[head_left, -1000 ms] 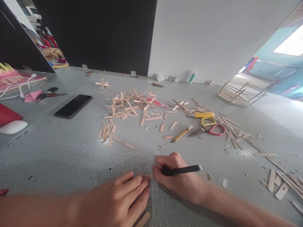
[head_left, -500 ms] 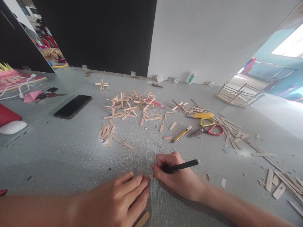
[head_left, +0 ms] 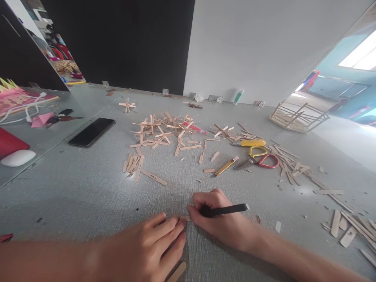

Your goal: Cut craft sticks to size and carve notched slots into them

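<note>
My left hand lies low over the table, fingers close together, their tips pressing a small wooden craft stick down. Most of that stick is hidden beneath the fingers. Closed in a writing-like grip, my right hand holds a slim black pen-shaped tool; its tip is covered by my fingers, so whether it is a knife or a pen does not show. That tip end is right at the stick. Another craft stick pokes out beside the lower edge of my left hand.
Beyond my hands are a pile of joined craft sticks, a yellow cutter, scissors and a yellow-handled knife. Loose sticks lie right, a phone left. A stick frame stands far right before upright panels.
My right hand and the black tool have shifted very slightly against the stick. My left hand stays pressed in place; the whole view has drifted a little.
</note>
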Action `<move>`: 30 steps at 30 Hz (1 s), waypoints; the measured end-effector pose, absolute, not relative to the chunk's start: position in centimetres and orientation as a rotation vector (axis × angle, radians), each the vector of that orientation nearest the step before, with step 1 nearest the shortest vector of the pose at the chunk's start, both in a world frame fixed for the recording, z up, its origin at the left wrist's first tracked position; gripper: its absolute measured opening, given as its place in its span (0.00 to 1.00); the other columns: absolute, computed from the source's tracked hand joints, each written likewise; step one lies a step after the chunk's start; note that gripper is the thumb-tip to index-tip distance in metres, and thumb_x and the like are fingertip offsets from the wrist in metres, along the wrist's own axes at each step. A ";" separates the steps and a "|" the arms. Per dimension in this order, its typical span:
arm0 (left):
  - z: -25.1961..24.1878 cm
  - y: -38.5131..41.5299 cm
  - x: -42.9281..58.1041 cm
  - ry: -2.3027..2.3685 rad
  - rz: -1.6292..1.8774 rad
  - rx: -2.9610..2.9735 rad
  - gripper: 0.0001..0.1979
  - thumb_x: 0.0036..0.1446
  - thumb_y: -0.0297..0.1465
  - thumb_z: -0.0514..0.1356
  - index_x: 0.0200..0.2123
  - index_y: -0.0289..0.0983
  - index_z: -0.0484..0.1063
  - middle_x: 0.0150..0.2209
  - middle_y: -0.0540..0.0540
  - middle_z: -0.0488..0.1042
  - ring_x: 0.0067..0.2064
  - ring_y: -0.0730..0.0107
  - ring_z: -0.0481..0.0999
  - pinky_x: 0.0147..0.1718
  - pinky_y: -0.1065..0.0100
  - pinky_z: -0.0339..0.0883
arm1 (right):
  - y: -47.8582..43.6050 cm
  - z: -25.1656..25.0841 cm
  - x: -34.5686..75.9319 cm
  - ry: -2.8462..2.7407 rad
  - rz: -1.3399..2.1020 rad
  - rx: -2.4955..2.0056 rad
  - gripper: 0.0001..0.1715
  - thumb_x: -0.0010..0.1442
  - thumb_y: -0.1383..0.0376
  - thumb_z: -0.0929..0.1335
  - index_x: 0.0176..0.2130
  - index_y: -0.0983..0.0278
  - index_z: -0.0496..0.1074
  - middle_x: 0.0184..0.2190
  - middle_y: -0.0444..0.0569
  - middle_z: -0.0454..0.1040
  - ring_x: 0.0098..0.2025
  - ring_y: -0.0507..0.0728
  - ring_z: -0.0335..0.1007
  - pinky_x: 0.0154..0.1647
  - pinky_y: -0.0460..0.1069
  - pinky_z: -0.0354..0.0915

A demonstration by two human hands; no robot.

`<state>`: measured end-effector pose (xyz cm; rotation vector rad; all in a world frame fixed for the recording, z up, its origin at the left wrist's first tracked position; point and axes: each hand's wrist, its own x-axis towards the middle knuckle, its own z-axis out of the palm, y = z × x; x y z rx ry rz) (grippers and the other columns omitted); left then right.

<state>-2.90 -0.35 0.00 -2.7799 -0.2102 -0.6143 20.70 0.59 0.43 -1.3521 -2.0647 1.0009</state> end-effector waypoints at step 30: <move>0.1 -0.3 -2.8 -0.202 -0.611 -2.775 0.14 0.67 0.25 0.54 0.46 0.28 0.80 0.47 0.36 0.83 0.48 0.56 0.81 0.45 0.61 0.74 | -0.2 -0.4 20.6 -1.808 1.271 -1.418 0.23 0.66 0.60 0.65 0.22 0.58 0.54 0.10 0.34 0.55 0.11 0.46 0.51 0.12 0.43 0.45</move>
